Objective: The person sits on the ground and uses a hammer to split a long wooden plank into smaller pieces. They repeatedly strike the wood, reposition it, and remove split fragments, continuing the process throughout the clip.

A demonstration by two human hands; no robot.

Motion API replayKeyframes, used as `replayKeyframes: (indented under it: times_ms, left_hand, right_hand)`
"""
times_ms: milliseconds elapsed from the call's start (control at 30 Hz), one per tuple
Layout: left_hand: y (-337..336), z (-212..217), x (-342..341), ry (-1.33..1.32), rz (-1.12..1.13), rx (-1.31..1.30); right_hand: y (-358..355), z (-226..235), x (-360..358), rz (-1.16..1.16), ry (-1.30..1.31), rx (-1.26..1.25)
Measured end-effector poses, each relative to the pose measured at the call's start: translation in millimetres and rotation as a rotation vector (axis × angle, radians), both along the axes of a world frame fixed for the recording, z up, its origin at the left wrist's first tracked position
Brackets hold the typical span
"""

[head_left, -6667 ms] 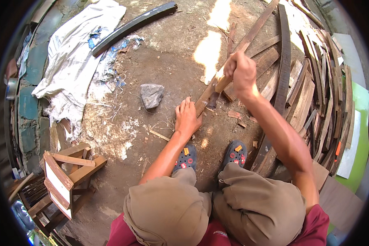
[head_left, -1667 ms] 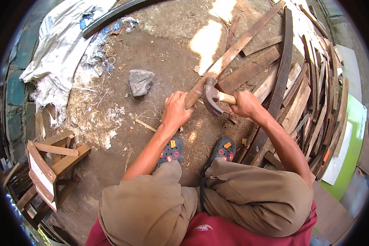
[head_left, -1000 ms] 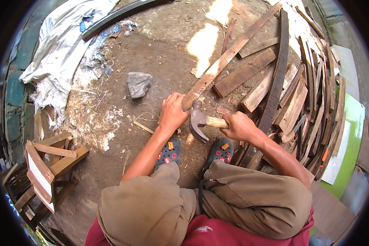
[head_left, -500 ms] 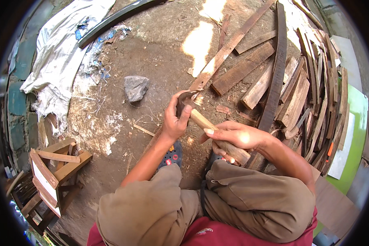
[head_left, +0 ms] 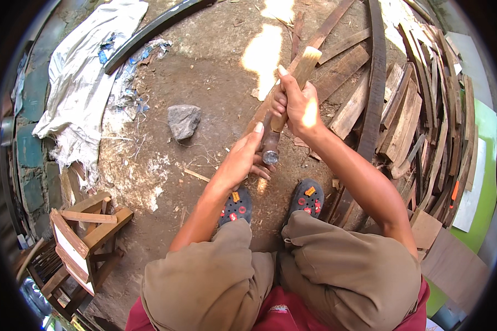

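Observation:
A hammer (head_left: 270, 144) with a pale wooden handle (head_left: 305, 67) is tilted in front of me, its round striking face toward me and the handle's end pointing away. My right hand (head_left: 297, 103) is closed around the handle close to the metal head, thumb lying along the wood. At the head, my left hand (head_left: 241, 158) has its thumb on one side and its fingertips curled beneath the other; part of this contact is hidden. Behind the hammer a long narrow plank (head_left: 328, 25) runs away to the far right.
Wooden boards (head_left: 348, 113) and a stack of offcuts (head_left: 433, 121) cover the right side. A grey stone (head_left: 183, 121) lies left of my hands. Farther left are a white sack (head_left: 85, 71), a dark curved beam (head_left: 149, 34) and a small wooden frame (head_left: 85, 237). My shoes (head_left: 305, 199) stand below.
The hammer has turned so its handle points away instead of toward my right knee. My right hand moved up and forward with it. My left hand slid down slightly and loosened around the head.

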State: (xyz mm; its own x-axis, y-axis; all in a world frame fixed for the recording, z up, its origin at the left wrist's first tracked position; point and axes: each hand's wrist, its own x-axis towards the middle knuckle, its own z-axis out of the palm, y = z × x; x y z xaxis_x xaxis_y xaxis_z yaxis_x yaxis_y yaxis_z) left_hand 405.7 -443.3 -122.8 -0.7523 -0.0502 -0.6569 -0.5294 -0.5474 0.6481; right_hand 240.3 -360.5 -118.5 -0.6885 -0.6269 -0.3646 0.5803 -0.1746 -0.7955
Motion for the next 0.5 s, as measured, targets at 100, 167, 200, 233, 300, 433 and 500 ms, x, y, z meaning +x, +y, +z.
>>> replayKeyframes:
  times_ms: [100,167,200,233,300,433,500]
  left_hand:
    - [-5.3,12.8,-4.4,0.057,-0.005,-0.292]
    - [-3.5,7.9,-8.1,0.076,0.007,-0.501]
    - [-4.8,6.2,-10.4,0.06,-0.016,-0.598]
    - [-7.8,6.0,-14.5,0.043,-0.04,-0.694]
    - [-14.0,5.0,-21.7,0.049,-0.097,-0.794]
    - [-23.0,11.0,-47.1,0.093,-0.225,-0.799]
    - [-23.8,2.9,-52.3,0.14,-0.194,-0.902]
  right_hand:
    - [-20.5,-15.2,-10.1,-0.11,-0.032,-0.061]
    - [-29.9,-25.0,-16.7,-0.128,-0.118,-0.044]
    - [-34.8,-28.1,-20.0,-0.136,-0.16,-0.037]
    - [-38.6,-30.7,-23.8,-0.158,-0.175,-0.03]
    - [-36.9,-31.4,-29.7,-0.182,-0.135,-0.037]
    - [-26.3,-46.0,-48.1,-0.26,-0.092,-0.058]
    - [-29.8,-47.7,-58.6,-0.237,0.048,-0.062]
